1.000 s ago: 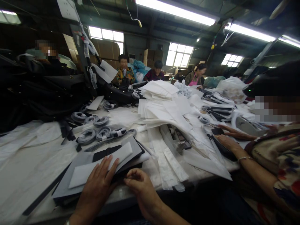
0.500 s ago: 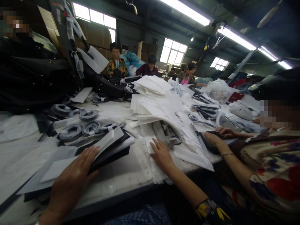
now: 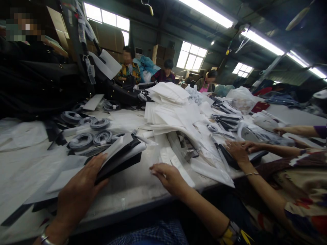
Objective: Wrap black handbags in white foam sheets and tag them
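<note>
My left hand (image 3: pixel 80 189) lies on a flat black and grey piece (image 3: pixel 120 156) near the table's front edge, fingers stretched over it and lifting its near end. A white sheet (image 3: pixel 113 149) rests on top of that piece. My right hand (image 3: pixel 168 176) is to the right, fingers curled on a narrow white strip (image 3: pixel 178 165) from a loose heap of strips. The strip lies against the table surface.
A co-worker's hands (image 3: pixel 238 149) at the right press on a black item. A tall pile of white sheets (image 3: pixel 168 97) fills the table's middle. Grey coiled straps (image 3: pixel 88 137) lie behind my left hand. Black bags (image 3: pixel 38 88) stand at left. Other people sit at the far end.
My right hand left the black piece, reached right to the white strips, then drew back toward me with fingers curled on one. My left hand stayed on the black piece.
</note>
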A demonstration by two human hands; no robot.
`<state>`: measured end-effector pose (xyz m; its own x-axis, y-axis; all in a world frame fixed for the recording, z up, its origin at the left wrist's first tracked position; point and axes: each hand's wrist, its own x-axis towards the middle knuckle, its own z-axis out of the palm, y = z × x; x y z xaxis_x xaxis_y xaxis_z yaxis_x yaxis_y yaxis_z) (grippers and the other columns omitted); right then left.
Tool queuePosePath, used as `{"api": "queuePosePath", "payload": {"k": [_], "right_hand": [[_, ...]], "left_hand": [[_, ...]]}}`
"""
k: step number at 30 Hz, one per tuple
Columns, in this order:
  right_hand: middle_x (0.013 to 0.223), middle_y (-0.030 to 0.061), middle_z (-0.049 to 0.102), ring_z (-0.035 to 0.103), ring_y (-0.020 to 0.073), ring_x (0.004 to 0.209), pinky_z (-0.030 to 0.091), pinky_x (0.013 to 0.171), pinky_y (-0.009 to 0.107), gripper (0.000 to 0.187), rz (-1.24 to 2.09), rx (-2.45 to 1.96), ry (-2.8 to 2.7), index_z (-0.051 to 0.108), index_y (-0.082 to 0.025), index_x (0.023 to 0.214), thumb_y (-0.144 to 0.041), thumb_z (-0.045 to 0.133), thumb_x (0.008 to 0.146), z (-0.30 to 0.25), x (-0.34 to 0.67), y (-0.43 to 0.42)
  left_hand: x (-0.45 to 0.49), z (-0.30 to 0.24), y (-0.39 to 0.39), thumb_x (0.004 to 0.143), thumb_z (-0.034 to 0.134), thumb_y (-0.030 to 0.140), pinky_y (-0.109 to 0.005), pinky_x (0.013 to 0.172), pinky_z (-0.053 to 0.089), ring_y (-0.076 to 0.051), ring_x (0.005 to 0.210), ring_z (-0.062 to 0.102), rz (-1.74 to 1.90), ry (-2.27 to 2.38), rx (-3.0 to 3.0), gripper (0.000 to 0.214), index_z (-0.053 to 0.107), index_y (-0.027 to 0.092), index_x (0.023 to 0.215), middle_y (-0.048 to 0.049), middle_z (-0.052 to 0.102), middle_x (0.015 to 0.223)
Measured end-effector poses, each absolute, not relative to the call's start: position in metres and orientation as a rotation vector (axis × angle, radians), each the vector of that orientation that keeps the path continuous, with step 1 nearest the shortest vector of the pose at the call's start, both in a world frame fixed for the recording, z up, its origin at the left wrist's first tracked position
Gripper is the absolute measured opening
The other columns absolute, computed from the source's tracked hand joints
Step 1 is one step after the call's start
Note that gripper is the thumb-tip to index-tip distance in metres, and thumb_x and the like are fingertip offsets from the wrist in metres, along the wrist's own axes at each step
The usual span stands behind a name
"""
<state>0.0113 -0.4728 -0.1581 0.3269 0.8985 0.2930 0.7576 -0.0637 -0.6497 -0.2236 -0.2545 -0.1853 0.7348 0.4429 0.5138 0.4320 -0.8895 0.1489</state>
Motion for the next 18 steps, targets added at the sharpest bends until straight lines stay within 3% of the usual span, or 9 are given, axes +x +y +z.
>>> {"api": "queuePosePath", "payload": {"k": [3,6,9,12,15,18], "right_hand": [[0.105,0.0019,0.077,0.072,0.0189,0.097,0.054,0.088,0.026,0.021,0.649,-1.744,-1.568,0.075,-0.025,0.108,-0.033,0.060,0.096,-0.157,-0.017,-0.482],[0.113,0.0043,0.075,0.069,0.0212,0.107,0.052,0.097,0.031,0.028,0.541,-1.856,-1.456,0.073,-0.024,0.116,-0.038,0.056,0.098,-0.172,-0.024,-0.475],[0.142,0.0193,0.055,0.049,0.0330,0.135,0.036,0.115,0.049,0.049,0.198,-2.161,-1.289,0.059,-0.011,0.135,-0.040,0.059,0.095,-0.200,-0.027,-0.453],[0.154,0.0284,0.034,0.027,0.0423,0.146,0.023,0.120,0.058,0.084,0.152,-2.226,-1.536,0.044,0.000,0.145,-0.056,0.066,0.086,-0.222,-0.039,-0.426],[0.156,0.0187,0.036,0.027,0.0353,0.148,0.021,0.122,0.052,0.084,0.115,-1.939,-1.943,0.039,-0.011,0.150,-0.065,0.059,0.088,-0.225,-0.047,-0.399],[0.153,0.0107,0.044,0.036,0.0289,0.144,0.029,0.120,0.043,0.071,0.042,-1.812,-2.121,0.041,-0.019,0.148,-0.056,0.060,0.091,-0.221,-0.042,-0.373]], "left_hand": [[-0.223,-0.183,-0.255,0.099,0.035,0.040,-0.048,0.103,0.046,-0.034,0.130,0.053,0.889,0.745,2.898,0.066,0.011,0.024,0.158,-0.0091,0.036,0.158],[-0.222,-0.184,-0.255,0.100,0.034,0.043,-0.045,0.102,0.047,-0.032,0.128,0.056,0.956,0.727,2.899,0.063,0.016,0.024,0.158,-0.0085,0.039,0.156],[-0.222,-0.186,-0.254,0.101,0.033,0.047,-0.042,0.103,0.048,-0.030,0.126,0.057,1.056,0.697,2.897,0.063,0.022,0.022,0.157,-0.0076,0.043,0.154],[-0.223,-0.186,-0.254,0.101,0.035,0.047,-0.041,0.104,0.047,-0.029,0.127,0.056,1.103,0.707,2.892,0.062,0.022,0.022,0.157,-0.0071,0.044,0.154],[-0.225,-0.187,-0.255,0.101,0.038,0.043,-0.039,0.106,0.046,-0.028,0.129,0.055,1.143,0.699,2.890,0.061,0.023,0.021,0.157,-0.0074,0.044,0.154],[-0.226,-0.192,-0.259,0.102,0.040,0.039,-0.041,0.108,0.045,-0.028,0.134,0.051,1.152,0.637,2.934,0.060,0.024,0.021,0.156,-0.0091,0.044,0.153]]}}
